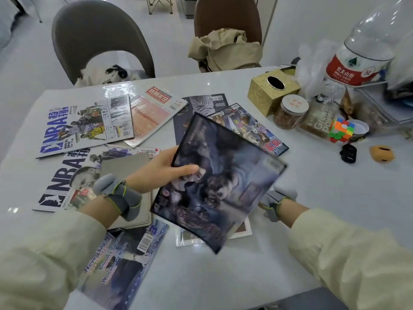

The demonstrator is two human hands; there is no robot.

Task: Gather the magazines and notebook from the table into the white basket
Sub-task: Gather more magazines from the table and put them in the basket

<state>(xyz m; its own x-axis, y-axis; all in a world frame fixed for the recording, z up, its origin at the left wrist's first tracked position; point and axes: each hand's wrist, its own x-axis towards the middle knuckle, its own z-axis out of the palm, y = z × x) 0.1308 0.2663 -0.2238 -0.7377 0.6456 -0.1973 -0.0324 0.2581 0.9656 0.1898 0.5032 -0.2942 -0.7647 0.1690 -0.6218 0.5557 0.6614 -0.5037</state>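
Observation:
A dark-covered magazine (223, 182) is lifted off the white table (312, 193), tilted. My left hand (161, 171) grips its left edge with the thumb on top. My right hand is hidden under its right side; only the wrist strap (276, 203) shows. On the table lie two NBA magazines (87, 124) (67, 182), a red-headed magazine (154, 113), a dark one (201, 104), a comic-cover one (252, 126), an English one (125, 262), a pale one (241, 231) and a grey notebook (125, 164). No white basket is in view.
At the table's right stand a gold tissue box (270, 92), a snack jar (290, 110), a puzzle cube (340, 130), a large water bottle (366, 48) and small items. Two chairs (98, 39) (225, 19) stand behind the table, one with a beige cloth.

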